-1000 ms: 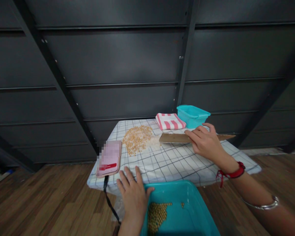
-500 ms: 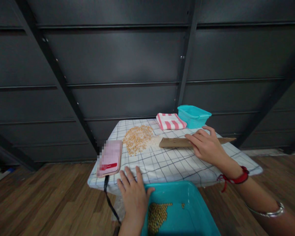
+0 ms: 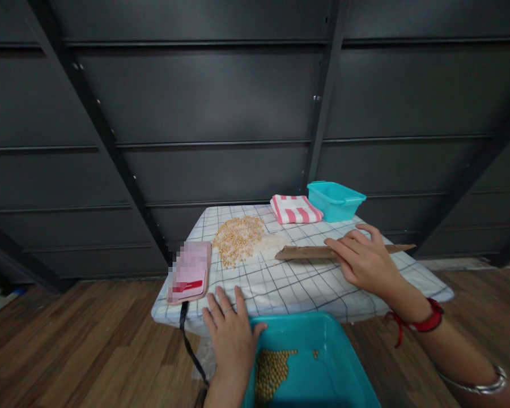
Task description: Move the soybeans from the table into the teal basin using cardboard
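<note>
My right hand [image 3: 365, 260] is closed on a long brown cardboard strip [image 3: 306, 252] that lies edge-down on the checked tablecloth [image 3: 289, 277], just right of a heap of yellow beans mixed with white rice [image 3: 240, 238]. My left hand [image 3: 232, 334] grips the rim of a teal tub [image 3: 323, 345] held at the table's near edge, thumb inside, fingers spread on the cloth. Yellow beans [image 3: 272, 371] lie in the tub's bottom.
A pink phone [image 3: 190, 271] with a black strap lies at the table's left corner. A red-and-white striped cloth [image 3: 295, 209] and a small teal container [image 3: 335, 200] sit at the back. Dark metal panels stand behind; wood floor surrounds the small table.
My right hand has drawn the cardboard strip slightly toward me and to the right, away from the heap. My left hand and the tub have stayed put.
</note>
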The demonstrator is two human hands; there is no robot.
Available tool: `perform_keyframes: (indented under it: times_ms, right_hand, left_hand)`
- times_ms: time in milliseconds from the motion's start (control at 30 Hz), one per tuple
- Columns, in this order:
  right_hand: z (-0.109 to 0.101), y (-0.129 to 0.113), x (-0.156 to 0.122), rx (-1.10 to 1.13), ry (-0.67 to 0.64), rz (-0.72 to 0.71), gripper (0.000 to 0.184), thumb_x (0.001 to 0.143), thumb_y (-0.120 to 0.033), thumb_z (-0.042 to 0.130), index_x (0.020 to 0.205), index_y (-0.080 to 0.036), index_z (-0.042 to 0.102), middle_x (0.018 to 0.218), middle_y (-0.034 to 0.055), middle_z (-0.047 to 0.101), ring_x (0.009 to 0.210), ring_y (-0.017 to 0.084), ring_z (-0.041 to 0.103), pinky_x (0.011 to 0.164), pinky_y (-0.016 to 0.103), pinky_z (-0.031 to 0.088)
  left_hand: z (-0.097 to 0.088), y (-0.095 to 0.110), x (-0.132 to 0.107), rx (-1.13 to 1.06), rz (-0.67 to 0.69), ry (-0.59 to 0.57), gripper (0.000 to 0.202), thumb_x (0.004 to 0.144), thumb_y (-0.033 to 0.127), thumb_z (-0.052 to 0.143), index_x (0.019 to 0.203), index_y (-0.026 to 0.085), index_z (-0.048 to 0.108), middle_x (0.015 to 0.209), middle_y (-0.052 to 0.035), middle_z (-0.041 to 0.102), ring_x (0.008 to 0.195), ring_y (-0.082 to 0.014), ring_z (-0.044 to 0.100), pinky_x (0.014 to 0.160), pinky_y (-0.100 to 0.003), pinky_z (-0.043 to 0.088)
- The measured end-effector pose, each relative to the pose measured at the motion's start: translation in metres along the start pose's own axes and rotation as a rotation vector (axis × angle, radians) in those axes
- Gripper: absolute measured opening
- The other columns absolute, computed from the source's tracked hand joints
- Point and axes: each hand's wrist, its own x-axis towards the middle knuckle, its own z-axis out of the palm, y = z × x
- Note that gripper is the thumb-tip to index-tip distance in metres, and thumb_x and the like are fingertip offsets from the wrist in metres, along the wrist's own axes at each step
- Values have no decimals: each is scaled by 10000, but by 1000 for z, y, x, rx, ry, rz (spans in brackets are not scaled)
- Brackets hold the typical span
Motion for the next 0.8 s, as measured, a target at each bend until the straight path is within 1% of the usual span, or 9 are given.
perform_keyframes:
  times_ms: [100,267,400,600,800]
  right_hand:
    - [-3,-4,-1,15,12,-19,284,715,-67,447,917,-166,619,646,20,597,708,177,441,863,408,306]
    - [-1,-11,1,32,37,-52,313,700,-45,426,903,-173,626,641,20,591,694,170,439,859,409,309]
    - [0,-15,3,40,42,-58,324,688,-42,423,902,-176,625,640,19,586,704,173,446,854,408,309]
    - [-3,-19,3,69,58,-54,302,712,-51,417,900,-191,607,645,4,598,683,164,450,869,403,309]
    - [-3,-26,7,104,67,-96,295,705,-36,418,903,-163,596,668,13,613,681,163,458,873,412,311]
  left_hand:
    - [4,1,-1,-2,-8,17,812,574,465,729,1243,81,479,1311,-291,441,1248,-471,318,982,-606,276]
    - [9,1,-2,-18,-2,25,805,598,454,713,1254,64,460,1317,-311,418,1263,-484,281,986,-619,259]
    - [12,1,-4,24,-1,25,826,618,477,685,1291,83,412,1331,-292,416,1289,-469,242,986,-623,261]
    - [9,-1,-3,33,18,14,816,604,502,691,1264,82,454,1316,-288,435,1247,-472,319,978,-611,279]
    - [5,0,-3,23,0,20,826,574,493,721,1245,78,479,1300,-291,450,1225,-470,351,979,-600,280]
